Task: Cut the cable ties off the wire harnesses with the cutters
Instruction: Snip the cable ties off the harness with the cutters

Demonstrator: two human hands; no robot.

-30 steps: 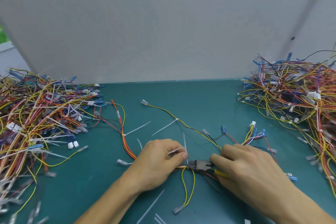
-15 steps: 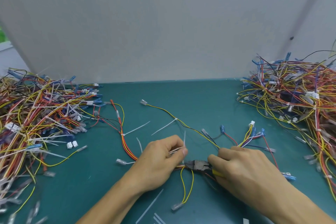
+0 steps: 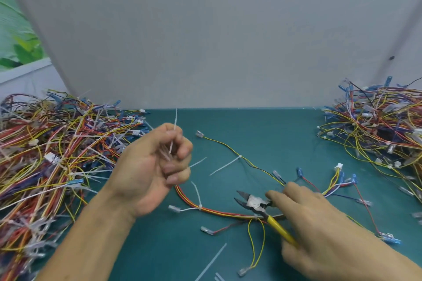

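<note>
Now the left hand (image 3: 155,166) pinches a cable tie (image 3: 175,124) in curled fingers while the right hand (image 3: 319,230) grips the cutters (image 3: 255,203).

Work mat (image 3: 262,125), with an upright panel (image 3: 217,41) along its far edge. On the mat, far left, a heap of wire harnesses (image 3: 57,155); far right, a second heap (image 3: 383,125); between them, a single wire harness (image 3: 219,211). Left of centre, the left hand (image 3: 150,166) holds a cable tie (image 3: 174,125); to its right, the right hand (image 3: 319,223) holds the cutters (image 3: 258,204) over that harness. A loose tie (image 3: 211,261) lies nearest the viewer.
</note>
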